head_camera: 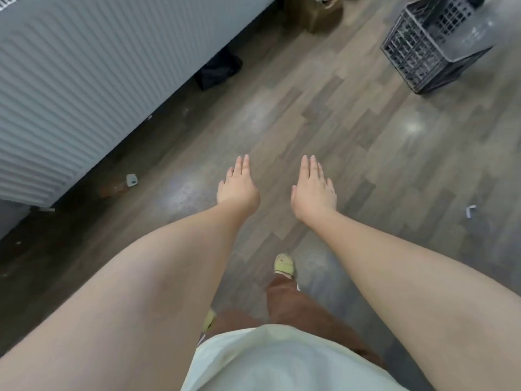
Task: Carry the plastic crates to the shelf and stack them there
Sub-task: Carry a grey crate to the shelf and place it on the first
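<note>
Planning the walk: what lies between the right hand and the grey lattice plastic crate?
Nothing: the head view shows only bare wood-plank floor between the right hand and the grey lattice plastic crate.

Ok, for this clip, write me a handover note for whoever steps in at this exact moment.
Left hand: open, fingers straight, holding nothing.
Right hand: the same, held out beside it.
One grey crate stands on the floor ahead to the right, out of both hands' touch. No shelf is in view.
Done: cannot tell from this view.
Left: pick up that crate, carry it to the shelf and stack it there.
</note>
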